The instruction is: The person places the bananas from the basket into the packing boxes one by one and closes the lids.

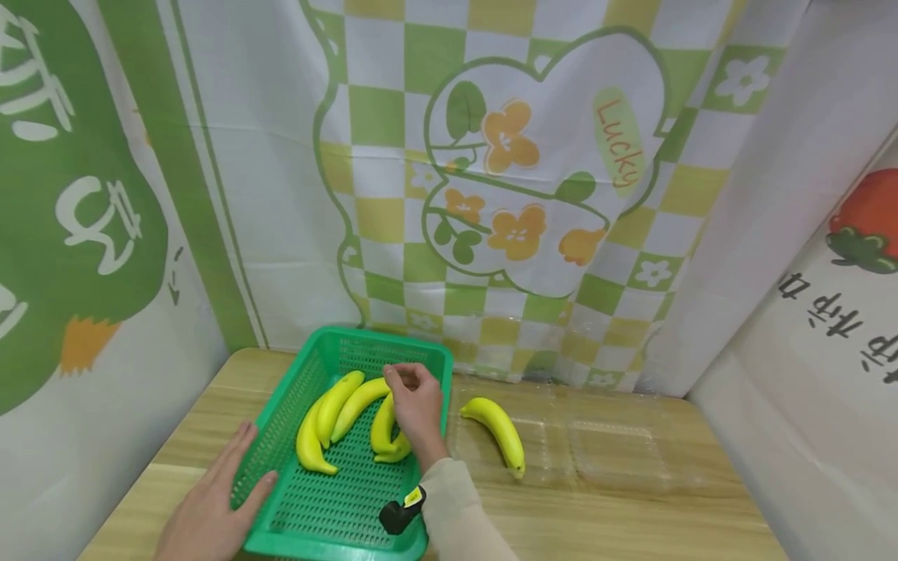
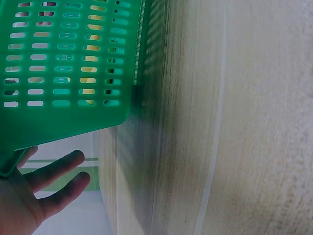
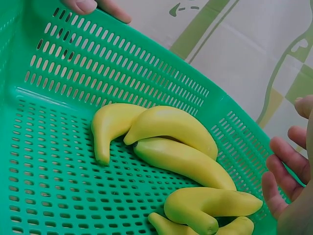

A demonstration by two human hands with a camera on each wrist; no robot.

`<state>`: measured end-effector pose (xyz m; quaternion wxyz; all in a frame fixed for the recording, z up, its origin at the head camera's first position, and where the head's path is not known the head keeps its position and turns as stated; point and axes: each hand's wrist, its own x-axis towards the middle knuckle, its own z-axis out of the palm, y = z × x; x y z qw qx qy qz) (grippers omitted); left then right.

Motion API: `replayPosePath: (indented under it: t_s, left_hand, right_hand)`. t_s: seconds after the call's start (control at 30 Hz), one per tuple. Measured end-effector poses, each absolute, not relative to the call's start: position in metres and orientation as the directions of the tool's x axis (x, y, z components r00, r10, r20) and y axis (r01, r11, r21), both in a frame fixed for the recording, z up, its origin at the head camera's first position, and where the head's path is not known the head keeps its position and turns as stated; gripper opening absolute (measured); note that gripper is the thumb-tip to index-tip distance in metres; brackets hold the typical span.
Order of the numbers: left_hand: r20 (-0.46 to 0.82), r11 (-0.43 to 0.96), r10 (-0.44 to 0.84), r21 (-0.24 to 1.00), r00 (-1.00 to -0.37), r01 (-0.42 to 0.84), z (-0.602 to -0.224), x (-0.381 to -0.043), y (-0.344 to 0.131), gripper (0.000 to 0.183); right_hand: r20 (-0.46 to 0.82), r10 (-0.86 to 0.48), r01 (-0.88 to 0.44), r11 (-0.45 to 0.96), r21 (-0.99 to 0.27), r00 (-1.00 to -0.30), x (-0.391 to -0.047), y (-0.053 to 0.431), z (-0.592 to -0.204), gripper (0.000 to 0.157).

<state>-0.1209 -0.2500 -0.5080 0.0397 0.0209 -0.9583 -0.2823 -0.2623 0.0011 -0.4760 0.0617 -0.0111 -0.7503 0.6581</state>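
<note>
Several yellow bananas (image 1: 341,405) lie in a green perforated basket (image 1: 288,538), bunched toward its far half, as the right wrist view also shows. My left hand (image 1: 219,499) rests at the basket's left rim, its fingers fairly straight and the thumb over the edge. In the left wrist view, fingers (image 2: 61,171) spread out beside the basket's outer wall. Above the bananas at the basket's right side is my right hand (image 1: 419,401), with loosely bent fingers. Those fingers (image 3: 288,164) hold nothing in the right wrist view. Another banana (image 1: 500,432) lies outside the basket, to its right.
Clear plastic trays (image 1: 617,444) sit on the wooden table (image 1: 596,530) right of the basket; the loose banana lies at the left one. A checked, flower-printed cloth (image 1: 519,234) hangs behind the table, and printed sheets (image 1: 70,195) close in both sides.
</note>
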Motion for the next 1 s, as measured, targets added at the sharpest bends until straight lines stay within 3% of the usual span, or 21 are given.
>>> replayPosePath:
  t_s: [0.47,1.0]
  left_hand:
    - [0.028,0.837,-0.072,0.545,-0.997,-0.045,-0.5068,-0.1226,-0.2512,0.086]
    - [0.069,0.834,-0.069,0.552,-0.995,-0.02,-0.5098,-0.1224,-0.2509,0.083]
  right_hand:
    - [0.089,0.089,-0.078,0.12,-0.99,-0.992,-0.2624,0.0007,-0.4764,0.023]
    - [0.084,0.086,-0.074,0.118,-0.99,-0.993,-0.2637,0.0008,-0.4803,0.023]
